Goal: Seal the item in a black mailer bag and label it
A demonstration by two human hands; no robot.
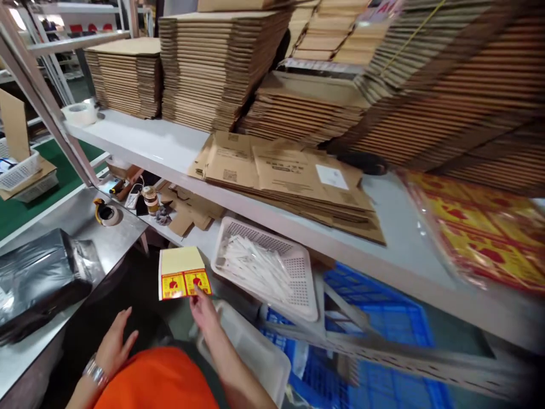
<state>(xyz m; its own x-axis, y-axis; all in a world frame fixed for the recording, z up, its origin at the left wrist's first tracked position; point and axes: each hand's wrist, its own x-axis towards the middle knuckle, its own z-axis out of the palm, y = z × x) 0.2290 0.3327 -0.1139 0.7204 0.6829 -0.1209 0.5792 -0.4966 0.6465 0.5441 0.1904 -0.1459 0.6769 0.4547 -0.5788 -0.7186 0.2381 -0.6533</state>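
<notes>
My right hand (204, 309) pinches the lower right corner of a sticker sheet (181, 257). Its upper part is a pale yellow backing, and two red-and-yellow stickers run along the bottom. The sheet hangs over the gap between the metal table and the shelving. My left hand (114, 343), with a metal watch at the wrist, is in the air to the left of the sheet. Its fingers are apart and nothing is in them. The black wrapped parcel (38, 278) on the metal table is the thing nearest on that side.
Cardboard stacks (213, 68) and flat printed boxes (276, 170) load the upper shelf (149, 145). A bag of stickers (481, 221) lies at its right. Below are a basket of white strips (259, 267), a white bin (251, 352) and blue crates (383, 324). A tape dispenser (106, 213) sits on the metal table.
</notes>
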